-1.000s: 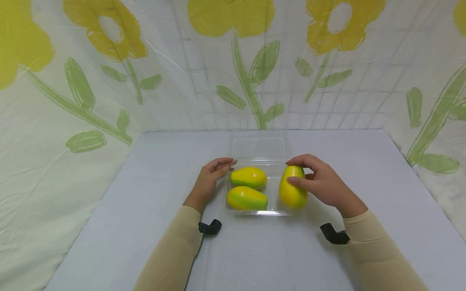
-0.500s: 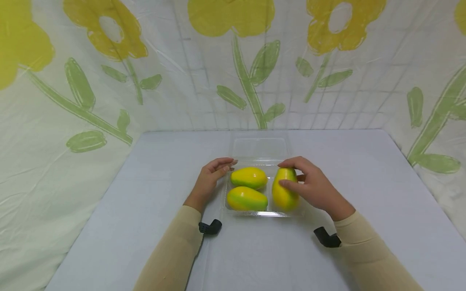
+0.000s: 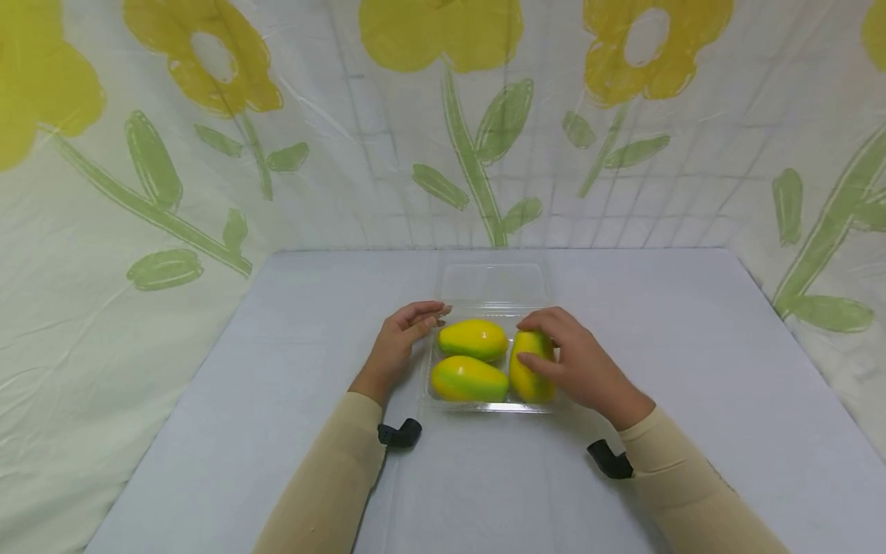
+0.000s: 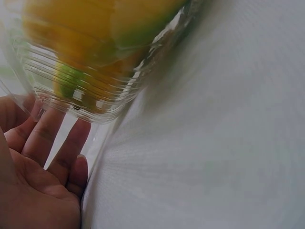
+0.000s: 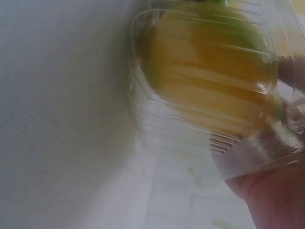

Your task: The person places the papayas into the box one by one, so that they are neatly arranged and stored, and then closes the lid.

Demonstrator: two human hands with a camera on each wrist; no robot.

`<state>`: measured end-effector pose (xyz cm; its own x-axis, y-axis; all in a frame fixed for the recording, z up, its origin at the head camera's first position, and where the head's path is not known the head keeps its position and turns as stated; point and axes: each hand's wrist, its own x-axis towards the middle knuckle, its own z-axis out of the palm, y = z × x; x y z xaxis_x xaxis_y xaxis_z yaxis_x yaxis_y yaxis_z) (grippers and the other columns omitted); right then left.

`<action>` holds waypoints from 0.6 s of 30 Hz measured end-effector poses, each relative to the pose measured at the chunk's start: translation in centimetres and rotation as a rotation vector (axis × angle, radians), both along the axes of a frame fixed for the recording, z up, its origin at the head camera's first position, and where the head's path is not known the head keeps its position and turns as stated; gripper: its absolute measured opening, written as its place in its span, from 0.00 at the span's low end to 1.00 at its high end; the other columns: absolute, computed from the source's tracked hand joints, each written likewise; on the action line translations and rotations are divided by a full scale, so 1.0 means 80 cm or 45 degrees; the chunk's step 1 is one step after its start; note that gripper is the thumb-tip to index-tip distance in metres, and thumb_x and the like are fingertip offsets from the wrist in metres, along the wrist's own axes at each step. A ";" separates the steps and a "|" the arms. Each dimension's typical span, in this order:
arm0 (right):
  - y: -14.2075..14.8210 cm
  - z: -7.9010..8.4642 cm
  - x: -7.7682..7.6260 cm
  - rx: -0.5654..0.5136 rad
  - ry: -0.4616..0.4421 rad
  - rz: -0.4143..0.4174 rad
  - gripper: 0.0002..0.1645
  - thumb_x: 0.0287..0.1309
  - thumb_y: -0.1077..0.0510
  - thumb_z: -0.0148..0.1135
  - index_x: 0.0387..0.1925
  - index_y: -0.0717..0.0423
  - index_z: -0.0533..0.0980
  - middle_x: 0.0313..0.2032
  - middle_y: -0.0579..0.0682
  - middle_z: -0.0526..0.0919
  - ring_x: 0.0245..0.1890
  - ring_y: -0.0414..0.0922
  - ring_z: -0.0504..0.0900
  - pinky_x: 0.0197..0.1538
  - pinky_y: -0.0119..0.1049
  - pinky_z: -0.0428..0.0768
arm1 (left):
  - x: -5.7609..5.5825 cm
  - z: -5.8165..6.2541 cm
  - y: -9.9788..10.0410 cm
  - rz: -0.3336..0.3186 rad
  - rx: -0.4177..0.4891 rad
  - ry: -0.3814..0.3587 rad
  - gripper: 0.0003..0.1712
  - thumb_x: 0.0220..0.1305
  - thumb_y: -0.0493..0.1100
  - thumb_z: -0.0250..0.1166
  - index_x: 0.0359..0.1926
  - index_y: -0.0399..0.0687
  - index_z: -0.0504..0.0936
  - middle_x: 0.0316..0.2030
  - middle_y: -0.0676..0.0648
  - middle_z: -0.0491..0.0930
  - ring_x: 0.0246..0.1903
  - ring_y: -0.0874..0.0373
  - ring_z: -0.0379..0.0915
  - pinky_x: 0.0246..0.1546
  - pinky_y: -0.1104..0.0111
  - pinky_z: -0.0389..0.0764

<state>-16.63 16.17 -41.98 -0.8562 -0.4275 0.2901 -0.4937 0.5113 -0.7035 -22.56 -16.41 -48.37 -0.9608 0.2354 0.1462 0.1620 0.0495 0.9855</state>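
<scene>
A clear plastic clamshell container lies with its lid folded back on the table. Two yellow-green papayas, a rear papaya and a front papaya, lie crosswise in its left part. My left hand pinches the rim at the rear left corner; in the left wrist view its fingertips meet the ribbed wall. At the right end my right hand holds a third papaya, set lengthwise inside the container, thumb on the near side and fingers over its far end. Through the plastic this papaya shows in the right wrist view.
The open lid lies flat behind the container. A white cloth covers the table, and a sheet with painted yellow flowers hangs behind its back edge. Black wrist cameras sit on both sleeves.
My right hand has moved left and down with the third papaya, from over the container's right edge into its right end. My left hand has stayed at the corner.
</scene>
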 end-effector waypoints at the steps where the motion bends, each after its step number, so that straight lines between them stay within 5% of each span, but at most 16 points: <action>1: -0.001 -0.001 0.000 0.013 0.010 -0.003 0.23 0.69 0.61 0.75 0.62 0.57 0.80 0.63 0.53 0.79 0.59 0.53 0.79 0.54 0.54 0.82 | 0.000 0.000 0.000 -0.001 0.001 0.000 0.19 0.82 0.44 0.64 0.68 0.46 0.83 0.63 0.49 0.86 0.64 0.49 0.80 0.74 0.52 0.67; 8: -0.001 -0.003 -0.001 0.103 0.052 -0.060 0.24 0.71 0.60 0.73 0.64 0.63 0.80 0.63 0.57 0.79 0.65 0.58 0.77 0.69 0.60 0.76 | -0.001 0.001 0.000 -0.003 -0.007 0.003 0.20 0.82 0.44 0.64 0.68 0.46 0.83 0.63 0.50 0.85 0.64 0.49 0.79 0.73 0.52 0.68; 18: 0.003 -0.002 -0.003 0.137 0.077 -0.077 0.22 0.71 0.60 0.73 0.62 0.61 0.80 0.62 0.57 0.79 0.64 0.57 0.78 0.69 0.60 0.75 | 0.000 0.001 0.000 0.001 -0.002 0.004 0.19 0.82 0.44 0.64 0.68 0.46 0.83 0.63 0.49 0.86 0.64 0.48 0.79 0.73 0.51 0.67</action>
